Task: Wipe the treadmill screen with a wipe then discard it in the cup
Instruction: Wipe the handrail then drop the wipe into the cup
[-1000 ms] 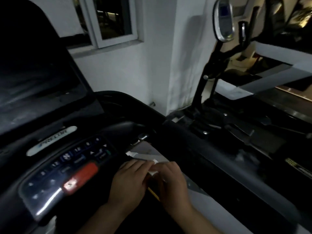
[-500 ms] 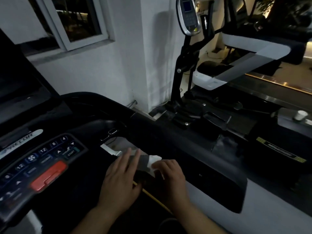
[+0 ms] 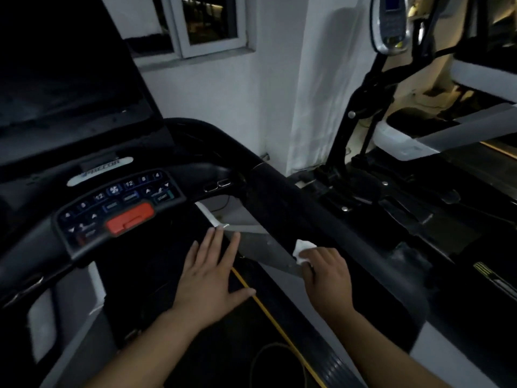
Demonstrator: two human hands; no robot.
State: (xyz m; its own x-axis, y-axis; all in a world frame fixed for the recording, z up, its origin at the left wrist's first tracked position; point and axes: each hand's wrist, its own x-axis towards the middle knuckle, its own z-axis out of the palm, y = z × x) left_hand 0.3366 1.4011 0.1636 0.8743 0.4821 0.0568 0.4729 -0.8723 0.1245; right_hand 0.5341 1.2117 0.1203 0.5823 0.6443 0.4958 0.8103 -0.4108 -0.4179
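The right hand (image 3: pixel 327 273) pinches a crumpled white wipe (image 3: pixel 303 249) low beside the handrail, the left hand (image 3: pixel 208 278) is splayed empty, so the dark glossy treadmill screen (image 3: pixel 64 79) looks unwiped, no cup visible.

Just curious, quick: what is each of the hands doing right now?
Left hand: open, fingers spread, holding nothing.
Right hand: closed on the white wipe.

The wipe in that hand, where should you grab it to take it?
Grab the wipe by the crumpled white corner that sticks out above the right hand. Come from above and the far side: the fingers cover the rest, so only that part is free for the open left hand.
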